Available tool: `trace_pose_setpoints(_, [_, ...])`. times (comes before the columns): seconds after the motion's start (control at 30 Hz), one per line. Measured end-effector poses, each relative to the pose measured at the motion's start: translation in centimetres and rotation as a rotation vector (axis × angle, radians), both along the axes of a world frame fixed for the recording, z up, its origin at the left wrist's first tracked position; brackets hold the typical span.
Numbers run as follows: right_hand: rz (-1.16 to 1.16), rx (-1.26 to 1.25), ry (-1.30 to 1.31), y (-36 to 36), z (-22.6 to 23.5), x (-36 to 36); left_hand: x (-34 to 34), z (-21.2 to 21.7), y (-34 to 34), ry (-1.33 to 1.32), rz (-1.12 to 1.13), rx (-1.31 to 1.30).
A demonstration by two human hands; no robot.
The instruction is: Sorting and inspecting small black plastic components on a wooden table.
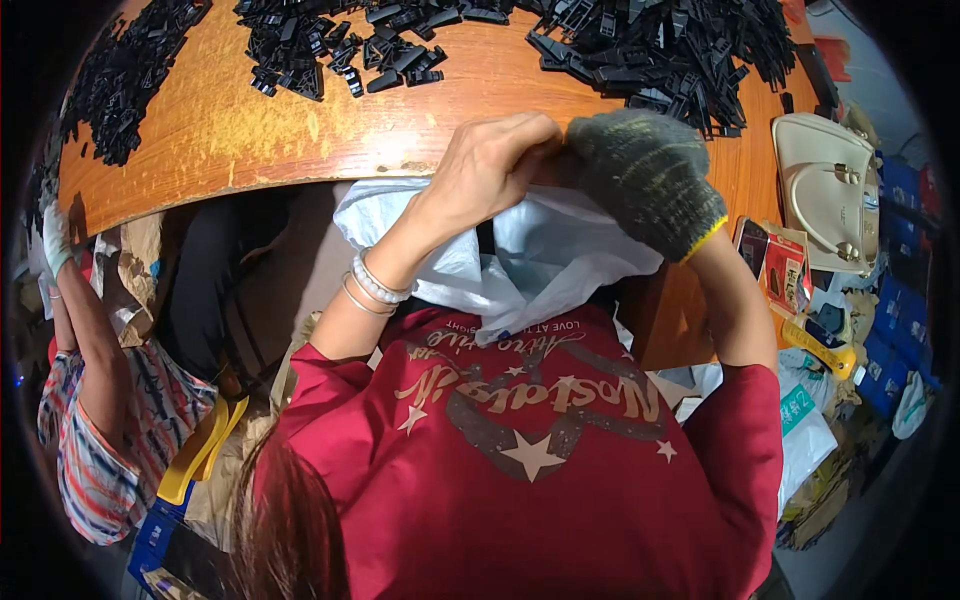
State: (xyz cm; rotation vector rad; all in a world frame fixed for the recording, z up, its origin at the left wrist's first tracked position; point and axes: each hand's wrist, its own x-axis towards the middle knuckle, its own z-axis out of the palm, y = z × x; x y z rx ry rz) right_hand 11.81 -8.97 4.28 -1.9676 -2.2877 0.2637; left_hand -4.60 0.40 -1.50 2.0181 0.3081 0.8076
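My left hand (492, 165), bare with beaded bracelets on its wrist, is closed at the table's near edge. Its fingertips almost meet my right hand (645, 175), which wears a dark knit glove with a yellow cuff and is curled closed. Whatever the two hands grip between them is hidden by the fingers. Below them, a white plastic sack (545, 250) hangs open between the table edge and my lap. Beyond my right hand lies a large pile of black plastic parts (660, 60); a looser pile of similar black clips (330, 45) sits beyond my left hand.
Another black heap (125, 75) covers the far left of the wooden table (240, 140). A co-worker's gloved hand (55, 235) reaches in at the left edge. On the right stand a cream handbag (822, 190), a red box (787, 270) and a yellow-handled tool (825, 345).
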Motion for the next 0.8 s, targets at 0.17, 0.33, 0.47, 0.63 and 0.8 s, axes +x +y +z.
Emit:
trace_pose_setpoints(0.17, [0.029,0.014,-0.029,0.5,0.4,-1.0,-0.6,0.4,0.1,0.034,-0.038,-0.038])
trace_pose_setpoints(0.33, [0.089,0.132,0.070,0.9,0.0,-0.8,-0.3,0.6,0.0,0.036,-0.032,-0.029])
trace_pose_setpoints(0.47, [0.172,0.118,-0.176,-0.2,-0.5,0.1,-0.6,0.0,0.1,0.006,0.075,0.009])
trace_pose_setpoints(0.63, [-0.249,0.260,0.474,-4.5,-1.4,-0.4,-2.4,-0.4,0.4,0.032,0.053,-0.277])
trace_pose_setpoints(0.8, [-0.615,0.023,1.219,-6.0,0.8,-1.9,-3.2,0.4,-0.4,-0.361,-0.242,-1.229])
